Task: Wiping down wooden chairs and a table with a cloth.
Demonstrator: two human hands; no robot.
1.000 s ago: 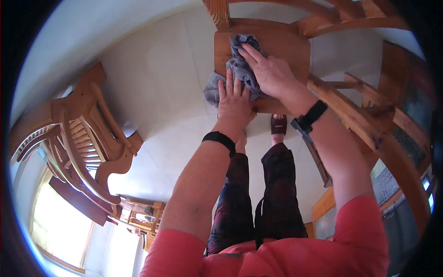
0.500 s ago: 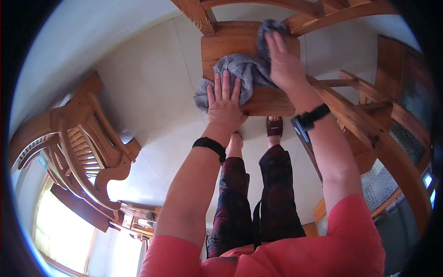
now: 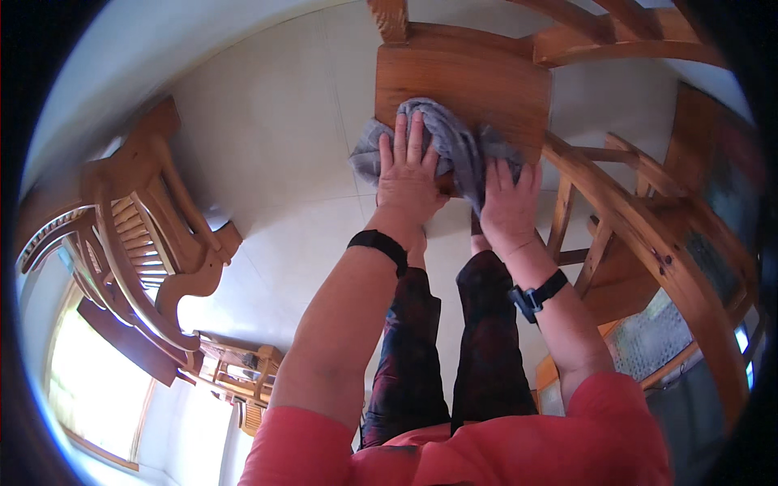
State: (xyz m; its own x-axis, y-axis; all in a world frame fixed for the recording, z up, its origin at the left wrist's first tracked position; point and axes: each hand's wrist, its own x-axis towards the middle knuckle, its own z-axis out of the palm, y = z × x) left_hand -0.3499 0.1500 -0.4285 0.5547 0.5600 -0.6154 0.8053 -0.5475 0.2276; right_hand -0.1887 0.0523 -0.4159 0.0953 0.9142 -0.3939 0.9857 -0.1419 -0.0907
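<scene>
A crumpled grey cloth [image 3: 454, 144] lies across the near half of a brown wooden chair seat [image 3: 462, 77]. My left hand [image 3: 408, 174] rests flat on the cloth's left part, fingers stretched and spread, over the seat's near left edge. At the near right edge my right hand [image 3: 510, 202] presses on the cloth's other end, its fingers apart and pointing away from me. A fold of cloth hangs beside the right thumb side, and the thumb itself is hidden. Both palms face down.
The chair's wooden back [image 3: 632, 49] rises at the far right. Another wooden frame [image 3: 632, 202] stands close to my right arm. A carved wooden chair [image 3: 138, 235] is on the left. Pale floor tiles [image 3: 275, 121] lie around the seat, with my legs [image 3: 486, 340] below it.
My right hand has pulled back toward me from the seat's far right corner, bringing its end of the cloth along. The left hand stays on the cloth. The view has shifted slightly.
</scene>
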